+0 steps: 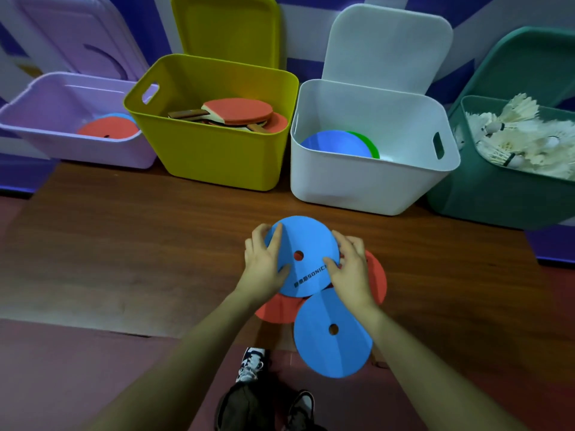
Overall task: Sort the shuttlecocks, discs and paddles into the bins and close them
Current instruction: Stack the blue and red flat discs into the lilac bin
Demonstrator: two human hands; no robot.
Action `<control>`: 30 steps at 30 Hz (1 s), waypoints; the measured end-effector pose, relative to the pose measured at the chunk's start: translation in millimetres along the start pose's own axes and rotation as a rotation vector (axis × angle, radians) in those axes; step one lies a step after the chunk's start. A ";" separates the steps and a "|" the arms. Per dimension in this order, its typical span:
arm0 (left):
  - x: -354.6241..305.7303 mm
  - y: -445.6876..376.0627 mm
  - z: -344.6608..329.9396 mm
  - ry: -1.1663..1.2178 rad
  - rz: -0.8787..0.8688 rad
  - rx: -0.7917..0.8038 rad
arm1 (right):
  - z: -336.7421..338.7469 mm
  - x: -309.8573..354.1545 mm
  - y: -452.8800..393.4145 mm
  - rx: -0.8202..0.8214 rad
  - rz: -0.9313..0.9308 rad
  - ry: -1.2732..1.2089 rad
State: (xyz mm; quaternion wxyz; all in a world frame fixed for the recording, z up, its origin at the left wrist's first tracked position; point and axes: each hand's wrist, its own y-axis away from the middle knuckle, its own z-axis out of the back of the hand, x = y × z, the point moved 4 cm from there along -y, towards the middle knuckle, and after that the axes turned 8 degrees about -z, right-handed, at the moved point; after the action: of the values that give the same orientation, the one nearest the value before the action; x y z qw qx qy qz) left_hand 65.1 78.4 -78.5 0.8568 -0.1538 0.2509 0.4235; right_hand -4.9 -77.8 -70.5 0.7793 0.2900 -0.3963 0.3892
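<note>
A blue disc (306, 244) with a centre hole and black lettering lies on top of a small pile on the brown floor mat (140, 250). My left hand (264, 259) grips its left edge, and my right hand (350, 265) grips its right edge. Under it are red discs (277, 309) and a second blue disc (333, 334). Four open bins stand in a row behind: a purple bin (46, 132) holding a red disc, a yellow bin (199, 154) with paddles (236, 113), a white bin (357, 181) with blue and green discs, and a green bin (491, 197) full of shuttlecocks (516, 132).
Each bin's lid leans upright against the wall behind it: purple (71, 35), yellow (227, 26), white (385, 48), green (529, 63). My feet in sneakers (252, 365) are at the mat's near edge, just left of the disc pile.
</note>
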 end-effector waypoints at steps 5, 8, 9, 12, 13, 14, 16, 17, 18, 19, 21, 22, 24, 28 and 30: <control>-0.7 1.3 -17.8 0.009 0.101 0.010 | -5.3 -22.6 3.4 0.134 -0.007 0.021; 6.9 0.5 -28.5 -0.052 0.154 0.078 | -14.5 -47.8 7.1 0.263 -0.018 0.290; 11.2 2.2 -30.9 -0.067 0.168 0.102 | -16.0 -56.2 10.1 0.277 -0.004 0.396; 23.8 14.0 -36.0 -0.021 0.199 0.136 | -15.4 -70.4 21.0 0.258 0.074 0.527; 27.8 18.0 -36.8 0.003 0.210 0.125 | -15.1 -72.0 21.9 0.250 0.103 0.542; 30.9 22.1 -37.7 0.023 0.223 0.109 | -14.9 -73.3 22.4 0.246 0.126 0.565; 34.1 28.4 -39.6 0.042 0.231 0.076 | -15.6 -76.6 23.7 0.242 0.157 0.612; 34.7 31.0 -40.3 0.040 0.230 0.060 | -16.0 -78.6 25.5 0.233 0.170 0.619; 35.0 33.3 -40.6 0.036 0.237 0.047 | -15.8 -79.5 27.9 0.223 0.177 0.617; 35.6 36.3 -40.6 0.025 0.252 0.041 | -15.7 -80.6 30.1 0.220 0.174 0.610; 36.3 43.4 -41.2 -0.021 0.287 0.038 | -16.5 -81.8 32.1 0.215 0.169 0.587; 35.7 47.1 -42.1 -0.046 0.295 0.040 | -16.5 -80.9 32.3 0.210 0.160 0.564; 32.3 53.1 -45.1 -0.090 0.291 0.052 | -15.5 -76.4 30.4 0.194 0.140 0.514; 28.6 63.2 -53.1 -0.113 0.304 0.073 | -16.8 -74.4 29.2 0.302 0.020 0.365; 24.4 67.2 -52.9 -0.079 0.269 0.054 | -15.3 -68.8 25.3 0.290 0.015 0.262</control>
State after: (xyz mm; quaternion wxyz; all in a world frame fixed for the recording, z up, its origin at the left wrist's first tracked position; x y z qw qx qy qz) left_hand 7.9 109.1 -139.3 0.8054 -0.0790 0.2465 0.5332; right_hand -46.5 -78.8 -132.8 0.7712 0.3433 -0.2335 0.4826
